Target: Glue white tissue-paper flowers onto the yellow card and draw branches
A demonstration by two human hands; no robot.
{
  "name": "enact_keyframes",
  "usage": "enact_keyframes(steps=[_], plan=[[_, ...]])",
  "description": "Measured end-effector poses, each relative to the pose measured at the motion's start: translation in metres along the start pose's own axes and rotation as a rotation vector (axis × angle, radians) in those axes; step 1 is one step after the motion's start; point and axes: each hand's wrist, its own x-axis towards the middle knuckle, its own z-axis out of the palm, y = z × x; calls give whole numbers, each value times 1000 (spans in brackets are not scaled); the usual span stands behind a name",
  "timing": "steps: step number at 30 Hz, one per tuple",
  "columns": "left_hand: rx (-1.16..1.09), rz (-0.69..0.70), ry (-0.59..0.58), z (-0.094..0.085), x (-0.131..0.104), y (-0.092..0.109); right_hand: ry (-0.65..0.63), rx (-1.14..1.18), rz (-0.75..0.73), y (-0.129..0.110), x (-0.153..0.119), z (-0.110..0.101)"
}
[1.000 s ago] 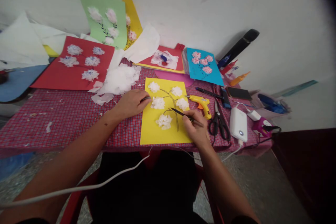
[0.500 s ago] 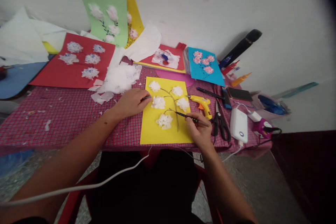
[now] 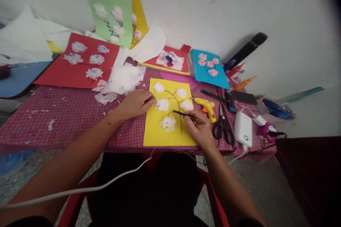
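Note:
A sheet of yellow paper [image 3: 157, 138] lies in front of me with several white tissue-paper flowers [image 3: 167, 123] on it. Dark drawn stems [image 3: 181, 120] curve between the flowers. My right hand [image 3: 198, 127] grips a black pen [image 3: 188, 115], its tip at the stem above the lowest flower. At the sheet's left edge rests my left hand [image 3: 137, 103], fingers closed around a small dark object [image 3: 150, 98], perhaps a pen cap; most of it is hidden. A yellow glue gun [image 3: 205, 104] and black scissors [image 3: 223, 127] lie right of the sheet.
White tissue pieces [image 3: 122, 79] are heaped behind my left hand. Finished flower pictures on red [image 3: 58, 74], green [image 3: 90, 0] and blue paper [image 3: 199, 74] stand at the back. A white power bank [image 3: 243, 129] with cables and a phone [image 3: 244, 97] sit at right.
My right hand and the pen have shifted slightly left, the pen tip now by the stem's side branch. The left hand stays at the sheet's edge. The view has shifted a little.

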Motion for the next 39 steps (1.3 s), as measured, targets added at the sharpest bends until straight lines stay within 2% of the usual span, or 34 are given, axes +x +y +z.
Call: enact_keyframes(steps=[39], plan=[[3, -10, -13, 0, 1, 0, 81, 72, 102, -2, 0, 4]])
